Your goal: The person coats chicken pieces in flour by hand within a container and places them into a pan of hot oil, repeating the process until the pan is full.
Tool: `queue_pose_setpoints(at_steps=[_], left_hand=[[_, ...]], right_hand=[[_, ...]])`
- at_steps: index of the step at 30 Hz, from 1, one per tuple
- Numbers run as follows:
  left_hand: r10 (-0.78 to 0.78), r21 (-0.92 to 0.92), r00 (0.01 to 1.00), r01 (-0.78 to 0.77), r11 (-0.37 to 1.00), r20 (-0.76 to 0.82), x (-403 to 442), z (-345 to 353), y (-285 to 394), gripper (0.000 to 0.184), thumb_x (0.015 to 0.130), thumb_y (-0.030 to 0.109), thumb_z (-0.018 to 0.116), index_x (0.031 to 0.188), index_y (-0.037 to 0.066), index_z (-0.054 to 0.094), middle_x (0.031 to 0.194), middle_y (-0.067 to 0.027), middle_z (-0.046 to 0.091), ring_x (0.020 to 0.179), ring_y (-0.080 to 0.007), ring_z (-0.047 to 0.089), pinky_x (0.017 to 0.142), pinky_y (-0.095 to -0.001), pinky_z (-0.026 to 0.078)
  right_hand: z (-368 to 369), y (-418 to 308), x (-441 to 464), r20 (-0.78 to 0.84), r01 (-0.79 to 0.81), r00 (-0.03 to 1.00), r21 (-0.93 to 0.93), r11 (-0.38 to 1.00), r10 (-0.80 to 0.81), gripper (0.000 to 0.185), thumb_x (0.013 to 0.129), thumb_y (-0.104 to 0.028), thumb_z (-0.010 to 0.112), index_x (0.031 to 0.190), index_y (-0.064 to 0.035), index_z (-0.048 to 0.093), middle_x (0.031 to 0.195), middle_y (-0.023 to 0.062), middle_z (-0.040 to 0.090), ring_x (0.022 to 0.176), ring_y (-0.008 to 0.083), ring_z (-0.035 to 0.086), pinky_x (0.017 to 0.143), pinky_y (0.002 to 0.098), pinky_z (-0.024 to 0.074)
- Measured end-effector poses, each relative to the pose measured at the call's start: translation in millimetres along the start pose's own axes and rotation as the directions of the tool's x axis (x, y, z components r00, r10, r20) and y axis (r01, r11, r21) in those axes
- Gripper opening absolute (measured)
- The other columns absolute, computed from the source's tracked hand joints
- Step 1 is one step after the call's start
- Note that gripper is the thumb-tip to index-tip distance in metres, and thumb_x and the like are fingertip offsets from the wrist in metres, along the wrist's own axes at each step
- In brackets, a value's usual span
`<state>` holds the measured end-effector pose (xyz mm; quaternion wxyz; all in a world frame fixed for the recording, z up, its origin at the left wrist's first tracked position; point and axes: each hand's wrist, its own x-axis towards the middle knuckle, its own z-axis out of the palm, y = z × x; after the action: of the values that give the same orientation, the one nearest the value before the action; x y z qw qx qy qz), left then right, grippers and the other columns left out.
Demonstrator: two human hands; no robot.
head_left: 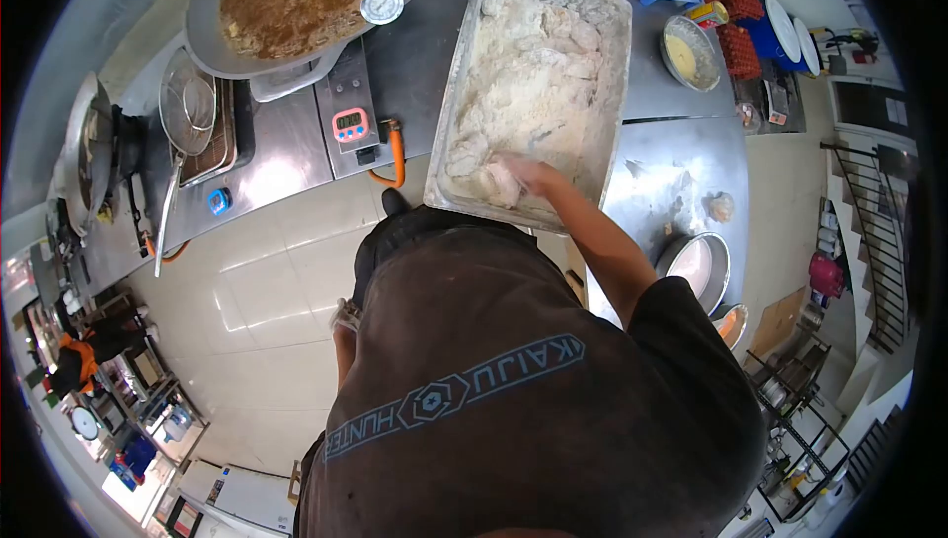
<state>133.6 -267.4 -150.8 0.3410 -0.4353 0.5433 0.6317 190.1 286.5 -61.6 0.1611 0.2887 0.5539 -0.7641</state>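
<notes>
A large metal tray [614, 94] of white flour [513, 84] lies at the counter's front edge, with lumpy flour-coated pieces [558, 30] in it. My right hand [528, 175] is down in the tray's near part, its fingers dusted with flour. They are closed around a pale flour-coated piece [502, 186] near the front left corner; the kind of food under the coating does not show. My left hand [346, 315] hangs low beside my body, whitish with flour and away from the counter. Its fingers are too small and partly hidden to read.
On the left, a wide pan [202, 30] of bubbling brown oil carries a dial thermometer [381, 5]. A pink timer [350, 124] and a strainer [188, 104] are nearby. To the right stand a batter bowl [690, 54] and a round metal container [697, 269].
</notes>
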Motion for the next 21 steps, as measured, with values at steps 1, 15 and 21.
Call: queue_pose_setpoints(at_steps=[1,15,21], left_hand=[[0.025,0.026,0.999,-0.025,0.999,0.025,-0.1,-0.3,-1.4,0.029,0.086,0.037,0.049,0.069,0.014,0.051,0.061,0.0009,0.050,0.055,-0.0168,0.045,0.052,-0.0310,0.037],[-0.006,0.236,0.988,0.043,0.971,-0.157,23.8,-19.9,-7.4,0.033,0.086,0.041,0.048,0.074,0.010,0.053,0.068,-0.0030,0.052,0.062,-0.0209,0.048,0.059,-0.0339,0.042],[-0.046,0.143,0.984,0.072,0.987,-0.173,27.9,-17.7,-11.1,0.033,0.086,0.040,0.048,0.075,0.009,0.053,0.068,-0.0039,0.052,0.064,-0.0217,0.049,0.060,-0.0344,0.042]], right_hand=[[5.8,-24.3,-14.4,0.037,-0.313,0.949,0.233,0.921,0.313,0.025,0.084,-0.021,0.044,0.100,-0.0054,0.056,0.091,0.0062,0.060,0.083,0.0184,0.059,0.073,0.0315,0.0482],[-61.6,-27.9,-72.8,-0.202,-0.237,0.957,-0.958,-0.159,-0.207,0.022,0.068,-0.017,0.050,0.083,-0.0114,0.065,0.092,0.0097,0.062,0.089,0.0267,0.057,0.081,0.0349,0.0413],[-71.6,48.9,-29.4,-0.328,-0.308,0.923,-0.943,0.123,-0.203,0.020,0.068,-0.019,0.050,0.080,-0.0092,0.063,0.085,0.0115,0.062,0.083,0.0298,0.057,0.070,0.0380,0.0457]])
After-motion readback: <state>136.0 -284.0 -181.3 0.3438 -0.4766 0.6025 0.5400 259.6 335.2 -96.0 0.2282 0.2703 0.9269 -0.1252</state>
